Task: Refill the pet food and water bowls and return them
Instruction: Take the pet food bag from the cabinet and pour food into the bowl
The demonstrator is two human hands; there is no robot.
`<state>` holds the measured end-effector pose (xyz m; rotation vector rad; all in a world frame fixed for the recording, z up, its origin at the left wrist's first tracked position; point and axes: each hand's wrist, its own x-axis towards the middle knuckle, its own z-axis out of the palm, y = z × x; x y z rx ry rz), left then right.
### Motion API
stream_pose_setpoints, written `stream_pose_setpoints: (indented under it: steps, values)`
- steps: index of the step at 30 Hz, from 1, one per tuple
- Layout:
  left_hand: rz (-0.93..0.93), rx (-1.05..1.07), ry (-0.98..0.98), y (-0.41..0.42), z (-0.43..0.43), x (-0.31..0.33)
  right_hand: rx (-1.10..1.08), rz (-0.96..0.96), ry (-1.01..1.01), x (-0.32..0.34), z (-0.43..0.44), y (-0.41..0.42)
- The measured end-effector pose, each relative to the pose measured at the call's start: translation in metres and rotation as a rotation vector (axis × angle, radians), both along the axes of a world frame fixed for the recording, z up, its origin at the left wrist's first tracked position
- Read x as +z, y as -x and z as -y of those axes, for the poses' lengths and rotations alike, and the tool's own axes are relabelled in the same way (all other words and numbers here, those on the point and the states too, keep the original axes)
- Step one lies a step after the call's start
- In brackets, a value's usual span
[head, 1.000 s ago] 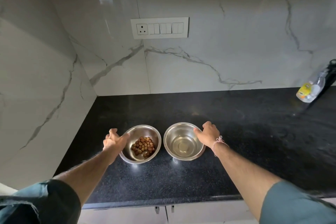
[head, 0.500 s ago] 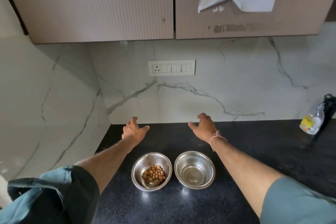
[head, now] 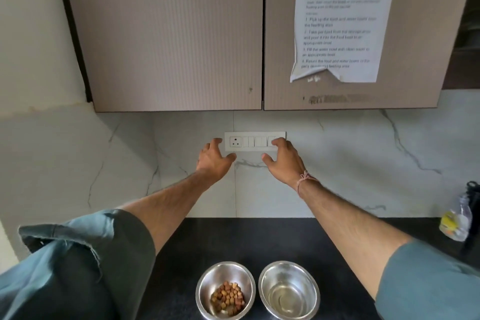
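Observation:
Two steel bowls stand side by side on the black counter [head: 207, 239] near its front edge. The left bowl [head: 225, 291] holds brown kibble. The right bowl [head: 289, 289] holds a little clear water. My left hand [head: 214, 160] and my right hand [head: 283, 160] are raised well above the bowls, in front of the marble backsplash, fingers spread and holding nothing. A pink thread circles my right wrist.
A white switch plate [head: 254, 141] sits on the backsplash just behind my fingertips. Two beige cabinet doors [head: 176, 41] hang above, with a "WS 19" label and a printed instruction sheet [head: 342, 18]. A small plastic bottle [head: 455, 221] stands at the counter's far right.
Both hands have let go of the bowls and risen from counter level up to the switch plate. The view has tilted upward, so the bowls now lie at the bottom.

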<state>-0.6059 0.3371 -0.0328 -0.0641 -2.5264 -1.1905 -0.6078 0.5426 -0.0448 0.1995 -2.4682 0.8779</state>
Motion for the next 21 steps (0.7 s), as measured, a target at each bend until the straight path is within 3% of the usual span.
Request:
stream_pose_setpoints:
  steps: [3,9,14,17,21]
  values:
    - [-0.046,-0.028,-0.122,0.008,-0.009,0.021,-0.007,-0.129,-0.013,0.029,0.002,-0.004]
    - [0.178,-0.32,-0.711,0.025,-0.047,0.061,-0.054,-0.35,-0.132,0.084,-0.004,-0.003]
    - [0.285,-0.599,-1.155,0.025,-0.09,0.084,-0.097,-0.424,-0.247,0.116,-0.004,0.001]
    - [0.314,-0.639,-1.287,0.023,-0.104,0.084,-0.156,-0.431,-0.324,0.125,-0.002,-0.002]
    - [0.313,-0.638,-1.307,0.026,-0.108,0.076,-0.223,-0.438,-0.326,0.132,0.005,-0.015]
